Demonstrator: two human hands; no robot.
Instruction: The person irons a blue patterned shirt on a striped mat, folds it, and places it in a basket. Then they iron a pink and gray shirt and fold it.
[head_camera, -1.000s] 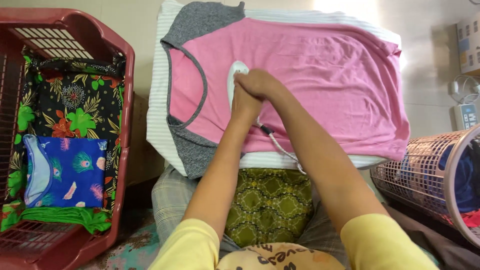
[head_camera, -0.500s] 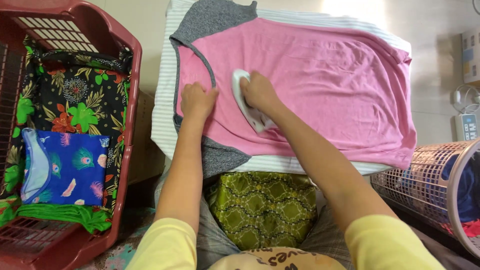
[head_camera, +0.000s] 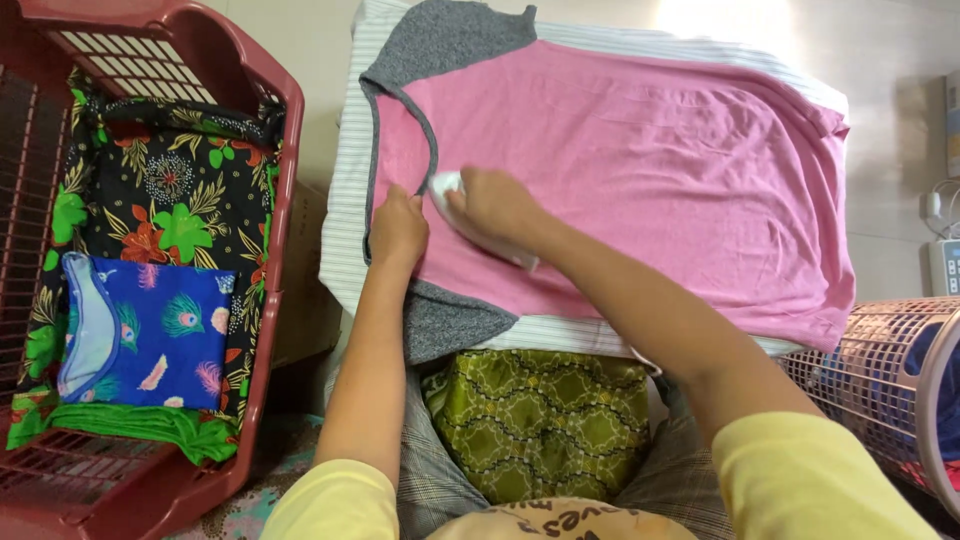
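A pink T-shirt (head_camera: 640, 170) with grey sleeves lies flat on a white striped ironing pad (head_camera: 348, 215). My right hand (head_camera: 495, 207) grips a white iron (head_camera: 447, 192), pressing it on the shirt just below the grey neckline. My left hand (head_camera: 397, 228) rests closed on the shirt's front near the collar edge, pinching the fabric beside the iron's tip. Most of the iron is hidden under my right hand.
A dark red laundry basket (head_camera: 270, 260) at the left holds folded floral clothes and a blue peacock-print piece (head_camera: 150, 335). A pink mesh basket (head_camera: 900, 385) with clothes stands at the right. An olive patterned cloth (head_camera: 540, 420) lies on my lap. A power strip (head_camera: 940, 265) lies on the floor, far right.
My left hand left the right hand and went to the collar area of the shirt. The iron slid left toward the neckline. The view shifted slightly right.
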